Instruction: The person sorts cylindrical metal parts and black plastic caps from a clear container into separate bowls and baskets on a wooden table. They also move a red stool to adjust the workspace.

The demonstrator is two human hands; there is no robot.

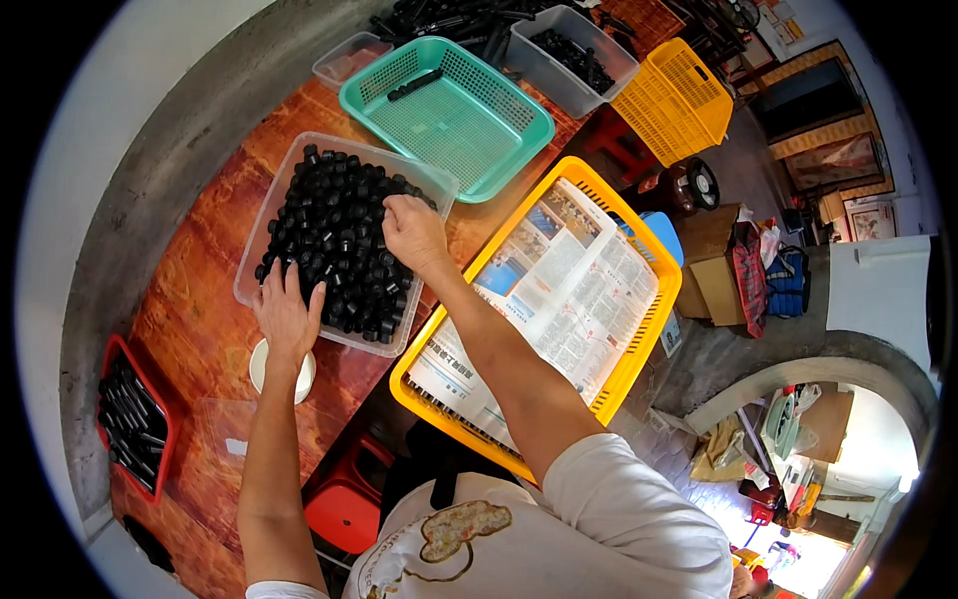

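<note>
A clear plastic bin point(391, 344) on the wooden table is heaped with small black cylindrical caps point(334, 225). At its near left edge my left hand point(287, 314) lies with fingers spread, the fingertips touching the nearest caps. My right hand point(413, 232) is at the bin's right side, its fingers curled down and pressed together at the edge of the pile. Whatever those fingers pinch is hidden beneath them. Under my left wrist, partly covered, sits a round white bowl point(302, 384).
Beyond the bin is a green mesh basket point(519, 130) with a black piece inside. A yellow crate point(654, 250) lined with newspaper point(589, 309) stands at right, below my right forearm. A red basket point(165, 474) of black tubes is at left. A red stool point(344, 514) stands below the table edge.
</note>
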